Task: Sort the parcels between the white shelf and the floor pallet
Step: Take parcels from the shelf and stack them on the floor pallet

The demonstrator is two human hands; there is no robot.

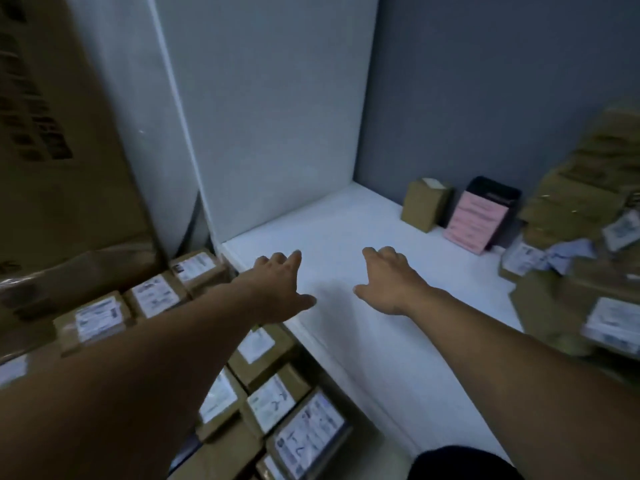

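Both hands, left (282,284) and right (389,280), fingers loosely spread, empty over the shelf (346,237); few parcels (424,204) shelved at back, many more (277,403) stacked below left, so sorting looks unfinished.

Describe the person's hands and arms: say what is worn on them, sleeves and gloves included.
The left hand and right hand are bare, without gloves. No watch, band or bracelet shows at either wrist. Both forearms are uncovered right to the frame edge, so no sleeve is in view. No ring can be made out, though the picture is too soft to be sure.
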